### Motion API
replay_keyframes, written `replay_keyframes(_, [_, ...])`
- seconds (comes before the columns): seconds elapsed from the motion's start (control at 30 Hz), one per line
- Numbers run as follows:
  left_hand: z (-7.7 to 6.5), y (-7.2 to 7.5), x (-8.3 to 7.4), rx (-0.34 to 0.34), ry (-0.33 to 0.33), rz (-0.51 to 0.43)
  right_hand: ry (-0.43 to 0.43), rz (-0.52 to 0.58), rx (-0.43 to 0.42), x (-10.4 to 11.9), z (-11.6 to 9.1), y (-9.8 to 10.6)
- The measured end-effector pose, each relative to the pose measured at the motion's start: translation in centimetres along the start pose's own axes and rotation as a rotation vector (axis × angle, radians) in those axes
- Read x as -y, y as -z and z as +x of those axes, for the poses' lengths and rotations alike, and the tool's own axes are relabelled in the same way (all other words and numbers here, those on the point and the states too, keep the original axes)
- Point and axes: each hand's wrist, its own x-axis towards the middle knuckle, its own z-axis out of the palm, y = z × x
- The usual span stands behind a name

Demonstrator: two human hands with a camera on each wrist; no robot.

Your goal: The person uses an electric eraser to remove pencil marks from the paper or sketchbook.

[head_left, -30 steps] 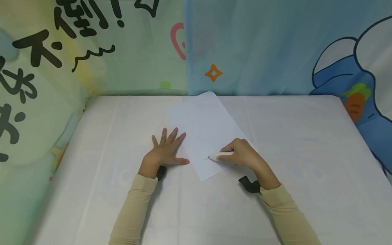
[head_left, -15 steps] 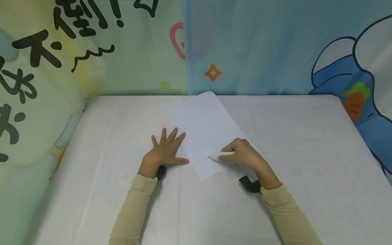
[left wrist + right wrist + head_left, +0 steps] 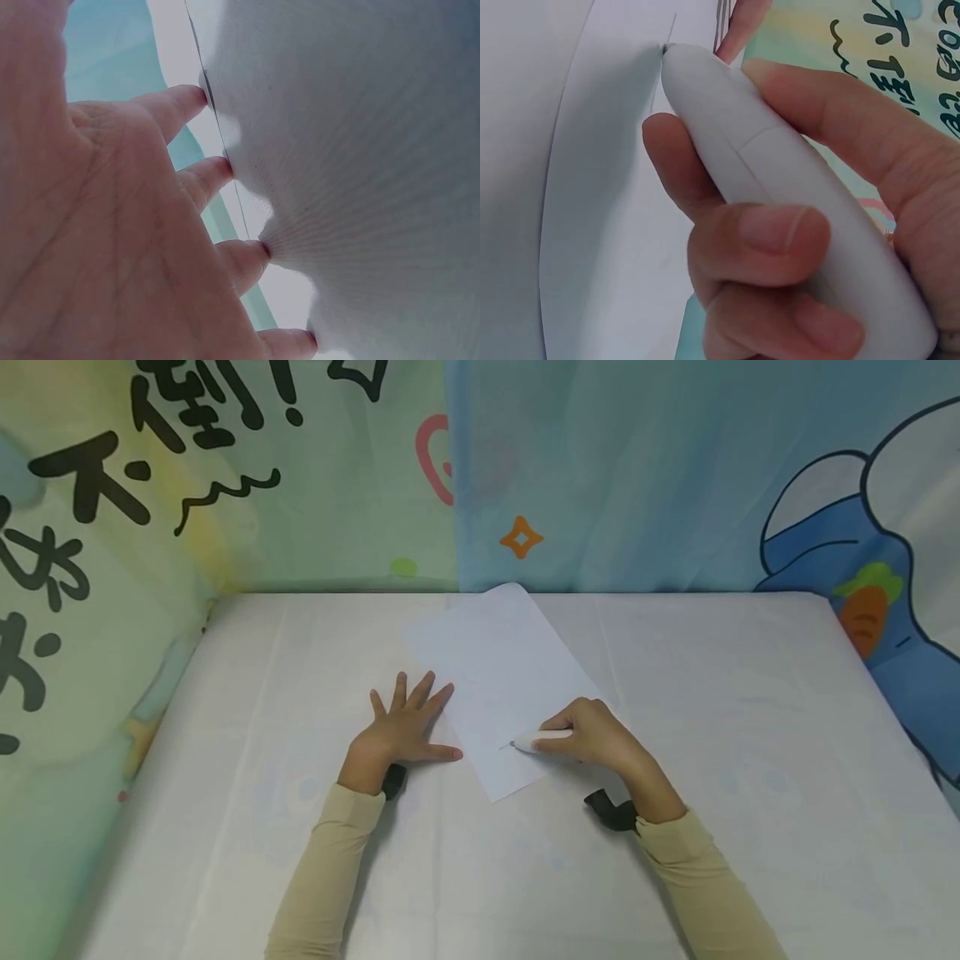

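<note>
A sheet of white paper (image 3: 510, 660) lies at a slant on the white-covered table. The left hand (image 3: 397, 731) rests with spread fingers at the paper's left side; in the left wrist view its fingertips (image 3: 214, 169) touch the surface. Over the sheet's lower right part, the right hand (image 3: 600, 739) grips a thick white pen-shaped tool (image 3: 780, 165) with a tapered nose. Its small dark tip meets the paper beside a short thin line (image 3: 671, 30). Fingers wrap one side of the tool and the thumb lies against the other.
White cloth (image 3: 315, 877) covers the table. Behind it and along the left side hangs a printed curtain (image 3: 637, 485) with cartoon figures and lettering. A black strap (image 3: 611, 812) sits at the right wrist, another black piece (image 3: 394, 781) at the left.
</note>
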Motion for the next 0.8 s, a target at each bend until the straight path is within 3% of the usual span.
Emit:
replay_keyframes(0.27, [0.05, -0.14, -0.03, 0.000, 0.007, 0.001, -0.041, 0.001, 0.000, -0.34, -0.09, 0.24])
replay_keyframes(0.6, [0.13, -0.14, 0.09, -0.003, 0.000, 0.002, -0.007, 0.008, 0.000, -0.10, 0.09, -0.19])
replay_keyframes(0.8, [0.04, -0.02, 0.00, -0.012, -0.006, 0.001, -0.030, 0.008, -0.004, -0.13, 0.02, 0.01])
